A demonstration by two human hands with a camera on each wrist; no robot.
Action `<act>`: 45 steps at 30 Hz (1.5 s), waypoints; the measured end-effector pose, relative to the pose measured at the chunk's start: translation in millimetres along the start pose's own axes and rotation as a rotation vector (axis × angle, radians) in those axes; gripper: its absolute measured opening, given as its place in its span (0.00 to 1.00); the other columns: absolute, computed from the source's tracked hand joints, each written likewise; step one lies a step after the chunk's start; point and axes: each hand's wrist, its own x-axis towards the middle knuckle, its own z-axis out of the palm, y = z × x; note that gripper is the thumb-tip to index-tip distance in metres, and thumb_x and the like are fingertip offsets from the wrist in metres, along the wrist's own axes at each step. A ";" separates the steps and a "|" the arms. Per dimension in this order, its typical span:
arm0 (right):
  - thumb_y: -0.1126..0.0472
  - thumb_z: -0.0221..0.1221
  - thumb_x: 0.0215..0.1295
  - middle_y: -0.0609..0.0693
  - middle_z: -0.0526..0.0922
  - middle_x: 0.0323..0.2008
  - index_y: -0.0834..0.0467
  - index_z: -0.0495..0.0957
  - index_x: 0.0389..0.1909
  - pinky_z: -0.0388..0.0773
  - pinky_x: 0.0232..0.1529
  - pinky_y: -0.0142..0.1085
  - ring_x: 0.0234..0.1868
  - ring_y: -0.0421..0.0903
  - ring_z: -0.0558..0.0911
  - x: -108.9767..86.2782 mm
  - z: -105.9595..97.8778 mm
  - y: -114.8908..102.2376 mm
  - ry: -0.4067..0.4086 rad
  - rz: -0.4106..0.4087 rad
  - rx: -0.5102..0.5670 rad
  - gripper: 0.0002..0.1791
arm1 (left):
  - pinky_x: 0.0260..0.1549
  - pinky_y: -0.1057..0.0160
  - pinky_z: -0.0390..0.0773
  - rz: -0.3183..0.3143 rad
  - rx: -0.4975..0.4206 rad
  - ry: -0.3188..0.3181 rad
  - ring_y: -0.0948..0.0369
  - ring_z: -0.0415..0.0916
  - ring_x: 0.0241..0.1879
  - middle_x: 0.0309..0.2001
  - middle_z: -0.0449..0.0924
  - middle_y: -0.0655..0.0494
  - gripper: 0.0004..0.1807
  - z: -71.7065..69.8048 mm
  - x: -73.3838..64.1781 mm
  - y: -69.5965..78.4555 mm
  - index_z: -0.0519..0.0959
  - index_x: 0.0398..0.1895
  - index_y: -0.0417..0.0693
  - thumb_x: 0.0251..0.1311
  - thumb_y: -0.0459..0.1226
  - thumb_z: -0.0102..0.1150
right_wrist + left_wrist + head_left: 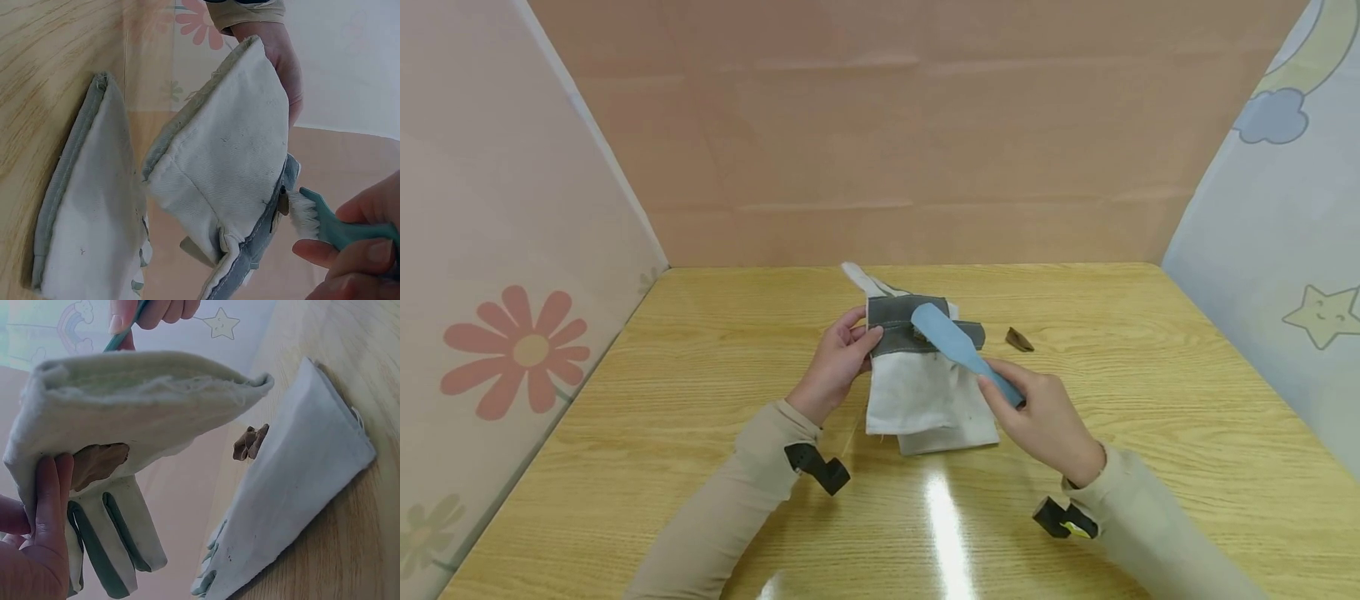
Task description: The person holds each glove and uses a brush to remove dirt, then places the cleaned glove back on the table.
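Observation:
My left hand (837, 362) holds up a white work glove (906, 392) with dark grey-green panels by its side edge. In the left wrist view its cuff opening faces the camera, and its striped fingers point away. My right hand (1043, 415) grips the handle of a light blue brush (951, 340). White bristles (304, 215) meet the glove's dark panel, right at a small brown bit (284, 203). A brown patch (100, 464) shows on the glove's other face, beside the left fingertips. A second matching glove (294, 487) lies on the table beneath the held one.
A curled brown piece (1019, 339) lies on the wooden table (737, 317), to the right of the gloves. An orange-brown panel (925, 150) stands along the back edge. Printed side walls with a flower (529, 350) and a star (1326, 315) flank the table.

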 end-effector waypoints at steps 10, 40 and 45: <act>0.65 0.52 0.67 0.43 0.67 0.11 0.65 0.77 0.49 0.59 0.09 0.28 0.09 0.26 0.56 3.4 2.4 -4.2 0.037 -0.004 0.028 0.14 | 0.28 0.70 0.77 0.023 0.008 0.006 0.70 0.79 0.28 0.41 0.83 0.46 0.19 1.7 -1.5 -1.9 0.68 0.61 0.43 0.67 0.29 0.46; 0.63 0.50 0.69 0.42 0.62 0.10 0.67 0.76 0.51 0.57 0.09 0.28 0.09 0.27 0.53 4.2 2.3 0.4 -0.009 0.039 0.016 0.15 | 0.31 0.69 0.78 0.005 0.006 0.007 0.70 0.79 0.30 0.48 0.80 0.42 0.19 1.0 -0.4 -3.2 0.68 0.61 0.47 0.68 0.31 0.45; 0.63 0.51 0.69 0.42 0.61 0.10 0.66 0.76 0.51 0.57 0.09 0.28 0.09 0.27 0.52 2.2 -0.2 1.8 0.007 0.054 0.002 0.16 | 0.31 0.69 0.78 0.003 -0.005 0.011 0.70 0.79 0.30 0.43 0.81 0.48 0.18 0.1 -0.8 -2.2 0.69 0.60 0.46 0.68 0.30 0.45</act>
